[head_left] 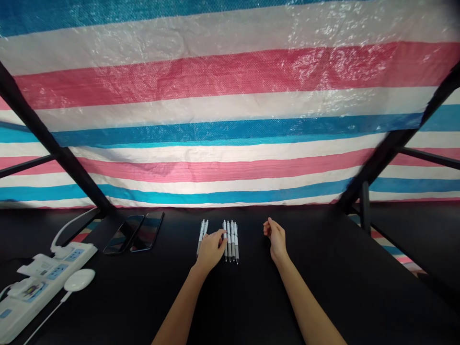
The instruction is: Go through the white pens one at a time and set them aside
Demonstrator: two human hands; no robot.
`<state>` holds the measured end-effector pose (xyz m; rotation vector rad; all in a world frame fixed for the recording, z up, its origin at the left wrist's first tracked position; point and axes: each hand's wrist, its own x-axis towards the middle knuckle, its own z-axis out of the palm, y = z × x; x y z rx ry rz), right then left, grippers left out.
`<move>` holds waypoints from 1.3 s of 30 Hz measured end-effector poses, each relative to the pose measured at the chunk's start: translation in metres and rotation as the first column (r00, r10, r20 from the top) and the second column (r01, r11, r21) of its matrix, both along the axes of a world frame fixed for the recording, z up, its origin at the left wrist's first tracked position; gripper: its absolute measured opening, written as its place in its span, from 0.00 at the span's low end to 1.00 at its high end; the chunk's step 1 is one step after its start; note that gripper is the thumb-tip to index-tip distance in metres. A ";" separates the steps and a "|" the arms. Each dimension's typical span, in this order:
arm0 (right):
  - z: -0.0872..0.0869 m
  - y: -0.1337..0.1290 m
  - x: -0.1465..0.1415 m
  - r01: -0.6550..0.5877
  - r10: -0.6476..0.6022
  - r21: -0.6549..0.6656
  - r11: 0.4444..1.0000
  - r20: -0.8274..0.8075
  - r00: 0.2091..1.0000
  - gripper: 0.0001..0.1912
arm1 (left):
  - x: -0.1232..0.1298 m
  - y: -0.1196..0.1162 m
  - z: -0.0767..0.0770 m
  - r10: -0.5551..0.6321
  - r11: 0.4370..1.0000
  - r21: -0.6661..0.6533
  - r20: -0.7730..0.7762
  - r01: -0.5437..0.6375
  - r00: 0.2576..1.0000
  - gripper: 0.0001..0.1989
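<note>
Both forearms (309,306) run off the bottom edge. The left hand (212,249), fingers half bent, partly hides the white pens (229,243) on the black table (244,306); whether it grips one, I cannot tell. The right hand (276,239), apart from them, curls its fingers together, palm hidden.

Your worktop (244,302) was plain black. Near its middle, you had four pens (233,242) lying side by side, with two more pens (201,231) showing to their left. Farther left lay two dark phones (124,234), and beyond them, a white power strip (57,272) just beside a rounded white gadget (79,279).
</note>
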<state>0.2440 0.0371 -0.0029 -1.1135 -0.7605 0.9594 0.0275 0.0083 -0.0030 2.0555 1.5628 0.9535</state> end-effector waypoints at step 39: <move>0.010 -0.030 -0.043 -0.487 0.158 0.026 0.873 0.930 0.333 0.18 | 0.012 0.000 0.016 0.159 0.984 -0.180 0.898 0.012 0.410 0.33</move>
